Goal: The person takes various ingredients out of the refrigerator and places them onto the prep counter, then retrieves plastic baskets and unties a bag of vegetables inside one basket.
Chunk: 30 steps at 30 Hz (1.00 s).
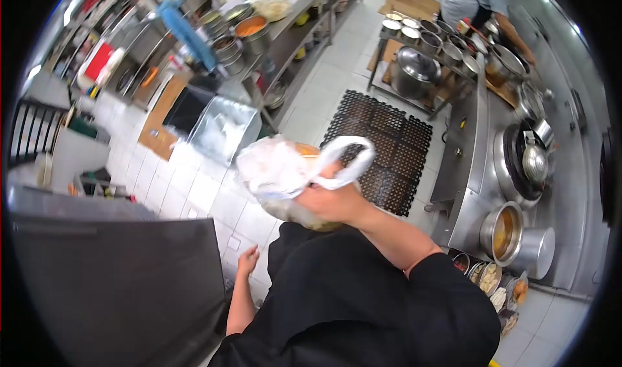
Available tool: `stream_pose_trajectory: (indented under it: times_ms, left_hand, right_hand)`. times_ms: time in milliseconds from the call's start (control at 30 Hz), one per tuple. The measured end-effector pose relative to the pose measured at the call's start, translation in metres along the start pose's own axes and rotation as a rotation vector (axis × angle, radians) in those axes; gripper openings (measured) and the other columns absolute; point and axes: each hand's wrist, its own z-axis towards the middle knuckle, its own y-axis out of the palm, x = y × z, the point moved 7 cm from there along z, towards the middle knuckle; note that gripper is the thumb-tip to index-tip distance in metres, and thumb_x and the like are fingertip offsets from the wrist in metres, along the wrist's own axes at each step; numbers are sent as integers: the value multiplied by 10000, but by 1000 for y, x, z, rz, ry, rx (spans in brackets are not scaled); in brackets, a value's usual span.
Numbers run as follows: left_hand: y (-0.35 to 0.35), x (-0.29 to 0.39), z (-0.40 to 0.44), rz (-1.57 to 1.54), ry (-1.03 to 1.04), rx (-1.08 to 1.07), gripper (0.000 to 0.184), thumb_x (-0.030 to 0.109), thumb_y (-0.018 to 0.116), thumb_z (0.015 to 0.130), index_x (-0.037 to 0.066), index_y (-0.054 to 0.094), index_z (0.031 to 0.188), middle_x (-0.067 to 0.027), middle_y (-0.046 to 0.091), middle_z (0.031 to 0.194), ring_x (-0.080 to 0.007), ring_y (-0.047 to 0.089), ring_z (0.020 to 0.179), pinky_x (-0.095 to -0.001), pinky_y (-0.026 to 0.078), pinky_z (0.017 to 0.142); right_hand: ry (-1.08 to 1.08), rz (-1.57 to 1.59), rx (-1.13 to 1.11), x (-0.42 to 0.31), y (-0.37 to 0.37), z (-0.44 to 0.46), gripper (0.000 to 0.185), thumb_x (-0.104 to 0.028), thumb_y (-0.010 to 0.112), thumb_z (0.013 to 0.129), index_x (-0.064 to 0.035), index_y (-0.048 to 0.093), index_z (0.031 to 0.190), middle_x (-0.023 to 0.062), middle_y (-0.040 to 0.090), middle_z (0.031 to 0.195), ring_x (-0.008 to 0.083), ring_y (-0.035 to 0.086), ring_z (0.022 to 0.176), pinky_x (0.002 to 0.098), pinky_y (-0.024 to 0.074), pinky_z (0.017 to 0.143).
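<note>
My right hand [334, 202] is closed around the gathered neck of a white plastic bag [272, 166], held up in front of my chest. The bag's loop handles [346, 163] stick up past my fingers. Something orange shows through near the top, and the lower part looks clear and greenish; the contents cannot be made out. My left hand [247, 261] hangs low at my side, fingers loosely bent, with nothing visible in it. It is beside a dark metal cabinet [123, 283], apart from it.
A clear plastic bin [223, 130] stands on the tiled floor ahead, near a steel shelf [298, 7]. A black rubber mat [382, 150] lies ahead right. Along the right runs a steel cooking counter [466, 153] with pots, where another person [476, 1] works.
</note>
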Motion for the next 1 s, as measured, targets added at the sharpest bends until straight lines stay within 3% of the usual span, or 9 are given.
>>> stream_pose_trajectory:
  times_ms: [33,100,167,200,300,400,467,700,1000]
  left_hand:
    - [24,-52,18,-126,-158,-74,412,290,677,936,113,665,1309,-85,754,1063,-158,687,955,-285,543,815]
    - [33,-45,13,-58,-399,-245,409,362,660,941,149,689,1289,-18,726,862,-99,603,653,-292,511,627]
    - [78,-106,44,42,-424,-537,480,426,666,926,160,659,1325,-50,750,953,-171,678,761,-400,562,685]
    - [30,23,21,-31,202,-438,542,472,694,892,160,648,1333,-69,754,1008,-216,701,861,-496,571,713]
    - [101,-30,129,318,-447,-724,548,505,668,897,157,654,1319,-106,747,1042,-235,703,927,-490,571,763]
    - [102,53,261,358,-186,-770,496,464,622,925,177,648,1329,-188,720,1123,-274,701,1020,-358,550,901]
    - [117,60,378,261,-27,-596,463,510,619,917,228,683,1279,-137,726,1127,-304,680,1100,-404,536,940]
    - [-16,424,513,-395,-30,-405,426,386,572,1018,165,616,1380,-23,696,1191,-119,630,1019,-250,467,847]
    - [-65,353,572,-144,-30,-151,394,274,629,980,44,652,1299,-106,719,1100,-181,653,1002,-301,500,909]
  right_hand:
    - [-87,-249,-36,14,-20,-5,146,-99,697,852,-21,661,971,123,623,1040,237,630,912,398,485,758]
    - [556,250,38,71,-58,-12,183,-84,682,871,-11,688,1038,91,678,896,178,638,808,354,487,702]
    - [561,166,163,88,-103,5,169,-42,688,868,6,703,1030,62,726,912,132,666,837,306,512,769]
    - [628,118,242,108,-121,5,161,-40,700,863,4,704,1018,55,724,916,131,663,842,307,513,769]
    - [733,44,481,163,-172,8,223,-31,761,844,-9,677,1049,40,696,991,108,640,888,292,517,792]
    - [851,-16,702,216,-213,24,215,-24,726,862,-6,671,1069,30,683,992,102,625,883,278,500,790]
    - [840,-127,706,251,-247,38,193,-32,702,870,-6,696,1062,6,686,984,76,608,874,253,475,757]
    - [841,-200,919,380,-317,138,217,-46,708,892,44,681,1088,48,681,1018,104,616,924,269,484,817]
    - [804,149,979,663,-385,301,335,-52,719,831,72,647,1134,85,678,1059,155,626,933,309,483,856]
